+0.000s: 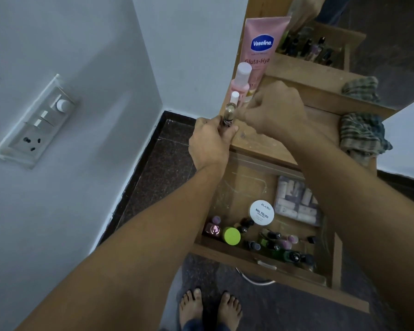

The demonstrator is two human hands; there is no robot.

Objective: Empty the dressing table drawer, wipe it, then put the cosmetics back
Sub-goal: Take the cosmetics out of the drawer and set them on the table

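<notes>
The wooden drawer (261, 266) stands pulled out below the dressing table top (261, 144). It holds several small nail polish bottles (273, 244), a green-capped bottle (231, 236), a round white nail polish remover tub (261, 212) and a clear pouch of cotton rolls (296, 204). My left hand (209, 142) grips a small clear-capped bottle (230, 113) at the table top's left edge. My right hand (273, 111) pinches at the same bottle from the right. Behind it stand a pink Vaseline tube (261, 44), a pink bottle with a white cap (240, 84) and a small white-capped bottle (234, 96).
A checked cloth (361, 137) lies at the right end of the table top, and the mirror (344, 44) behind doubles it. A switch panel (34, 123) hangs on the left wall. My bare feet (209, 306) stand on the dark floor under the drawer front.
</notes>
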